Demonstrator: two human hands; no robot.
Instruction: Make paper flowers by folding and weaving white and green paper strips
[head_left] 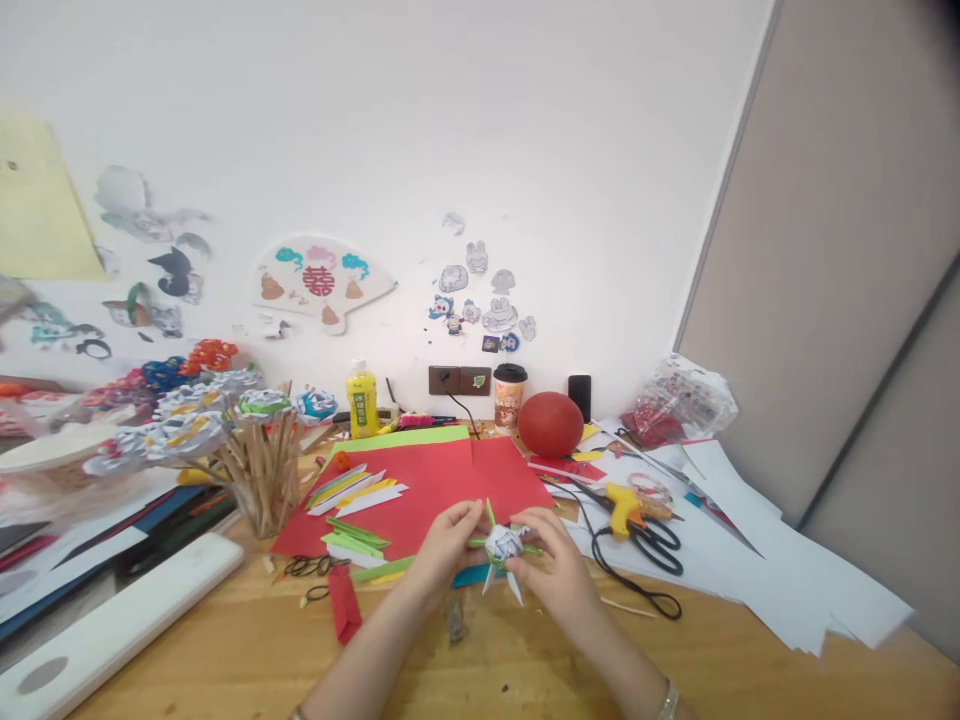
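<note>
Between both hands is a folded paper flower (pixel 503 542), white in the middle with green and white pointed strips sticking out around it. My left hand (pixel 452 545) pinches it from the left side, fingers closed at its edge. From the right, my right hand (pixel 551 560) grips it with thumb and fingers. Just beyond lies red paper (pixel 442 480), bearing white and yellow folded strips (pixel 358 490) and green folded strips (pixel 358 535). A small red folded paper piece (pixel 344 603) rests left of my left forearm.
A yellow hot glue gun (pixel 626 510) and black-handled scissors (pixel 660 545) lie to the right on white paper sheets (pixel 750 530). Behind stand a red balloon (pixel 550 424), a lidded cup (pixel 510 398) and a yellow bottle (pixel 362 402). At left, a jar of sticks (pixel 262 475) stands near finished paper flowers (pixel 187 425).
</note>
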